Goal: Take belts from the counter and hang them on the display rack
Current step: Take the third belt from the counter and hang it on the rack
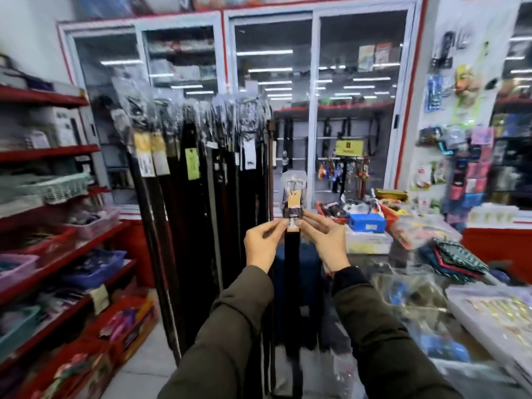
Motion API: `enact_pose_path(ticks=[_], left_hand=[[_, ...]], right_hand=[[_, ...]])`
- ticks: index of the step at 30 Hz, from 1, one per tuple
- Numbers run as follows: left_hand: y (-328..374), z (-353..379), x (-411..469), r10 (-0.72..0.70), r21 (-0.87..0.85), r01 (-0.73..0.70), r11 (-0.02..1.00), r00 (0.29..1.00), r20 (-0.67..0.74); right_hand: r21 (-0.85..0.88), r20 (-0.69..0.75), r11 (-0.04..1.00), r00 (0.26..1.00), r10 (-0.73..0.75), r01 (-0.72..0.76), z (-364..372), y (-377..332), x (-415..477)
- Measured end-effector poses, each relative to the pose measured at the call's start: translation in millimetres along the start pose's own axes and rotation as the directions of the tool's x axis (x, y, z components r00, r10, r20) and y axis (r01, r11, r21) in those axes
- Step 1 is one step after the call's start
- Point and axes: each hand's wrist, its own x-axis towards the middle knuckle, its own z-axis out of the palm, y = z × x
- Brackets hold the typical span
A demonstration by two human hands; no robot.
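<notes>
A dark belt (292, 260) hangs straight down in front of me, its buckle end wrapped in clear plastic with a tan tag. My left hand (263, 244) pinches the belt just below the tag from the left. My right hand (324, 240) pinches the same spot from the right. The display rack (201, 116) stands just left of the belt, crowded with several dark belts in plastic sleeves with yellow and white tags. The held belt's buckle is lower than the rack's top and a little to its right, apart from it.
Red shelves (57, 152) with baskets and boxes line the left side. A glass counter (417, 286) piled with packets, folded cloth and a blue box (366, 223) runs along the right. A glass cabinet (313, 110) stands behind. Floor between shelves and rack is narrow.
</notes>
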Motion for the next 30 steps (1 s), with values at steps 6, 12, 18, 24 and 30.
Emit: enact_pose_path(ticks=[6,12,18,24,30], left_hand=[[74,-12,39,0.164,-0.080,-0.169,0.982,0.985,-0.059],[141,-17,70,0.323,0.000,-0.327,0.945,0.935,-0.148],[176,-18,84,0.282,-0.032,-0.287,0.957,0.952,-0.121],[168,-13,85,0.195,-0.064,-0.202,0.977,0.975,-0.104],[144,-17,89,0.155,-0.077,-0.164,0.983,0.981,-0.115]], right_hand=[[0.090,0.109,0.989,0.986,-0.128,0.118,51,-64,40],[0.198,0.149,0.964,0.966,-0.209,0.178,89,-113,66],[0.202,0.151,0.959,0.961,-0.231,0.198,103,-133,82],[0.174,0.115,0.971,0.976,-0.186,0.165,98,-121,91],[0.067,0.131,0.980,0.972,-0.197,0.190,96,-100,103]])
